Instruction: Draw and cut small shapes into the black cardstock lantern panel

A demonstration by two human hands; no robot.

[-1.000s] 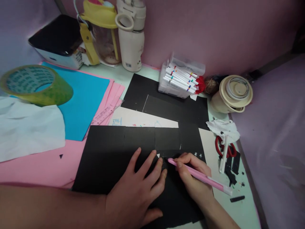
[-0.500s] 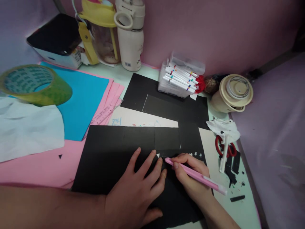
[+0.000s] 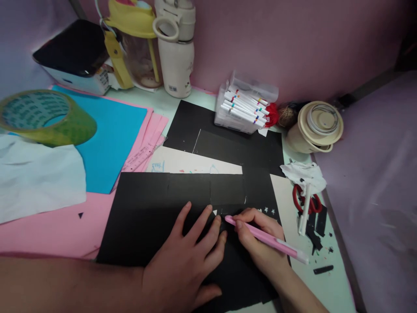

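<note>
My left hand [image 3: 185, 265] lies flat with fingers spread on a black paper sheet [image 3: 146, 208], pressing it down on the desk. Right beside its fingertips, my right hand [image 3: 257, 239] is closed in a writing grip around a slim pink craft knife [image 3: 267, 240]. The knife's tip touches the black sheet near small star-shaped and triangular holes [image 3: 267, 210] cut in it. More black sheets [image 3: 228, 143] lie behind.
Pink [image 3: 48, 230] and blue paper [image 3: 110, 130], a white tissue [image 3: 35, 178] and a green tape roll [image 3: 45, 115] lie at left. Bottles [image 3: 176, 48], a marker box [image 3: 244, 108] and a cream cup [image 3: 316, 128] stand at the back. Red scissors [image 3: 304, 202] and black scraps lie at right.
My right hand and the pink knife have shifted slightly left along the black sheet. My left hand stays pressed in place. The view has drifted a little.
</note>
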